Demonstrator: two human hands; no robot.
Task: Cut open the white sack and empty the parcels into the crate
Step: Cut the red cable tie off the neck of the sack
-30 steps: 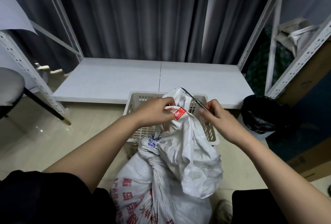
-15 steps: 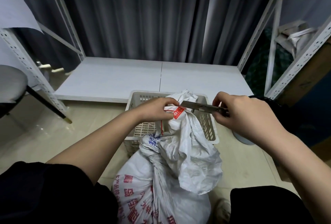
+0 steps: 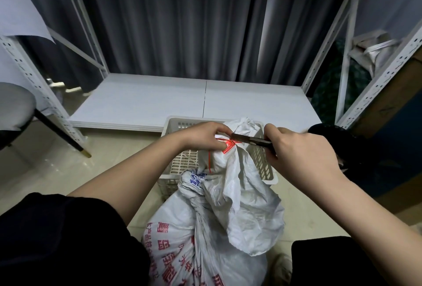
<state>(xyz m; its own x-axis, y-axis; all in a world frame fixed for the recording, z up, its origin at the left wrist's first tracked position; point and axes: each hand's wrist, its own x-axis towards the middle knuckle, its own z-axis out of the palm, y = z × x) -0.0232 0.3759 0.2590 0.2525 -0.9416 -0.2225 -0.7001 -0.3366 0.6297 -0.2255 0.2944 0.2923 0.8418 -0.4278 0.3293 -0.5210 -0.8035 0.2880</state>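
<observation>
A white woven sack (image 3: 219, 224) with red and blue print stands between my knees, its neck tied by a red tie with a red tag (image 3: 228, 148). My left hand (image 3: 205, 137) pinches the sack's neck at the tie. My right hand (image 3: 299, 155) grips dark scissors (image 3: 247, 140), whose blades point left and touch the tie at the tag. Behind the sack stands a white slotted plastic crate (image 3: 180, 162); what lies in it is hidden.
A low white shelf board (image 3: 182, 103) lies behind the crate, before dark curtains. White metal rack posts (image 3: 379, 80) rise at both sides. A black bag (image 3: 342, 139) sits to the right, a stool (image 3: 13, 107) to the left.
My right hand turned the scissors from pointing up and away to lying level, then slid the blades left onto the red tie. My left hand kept hold of the neck.
</observation>
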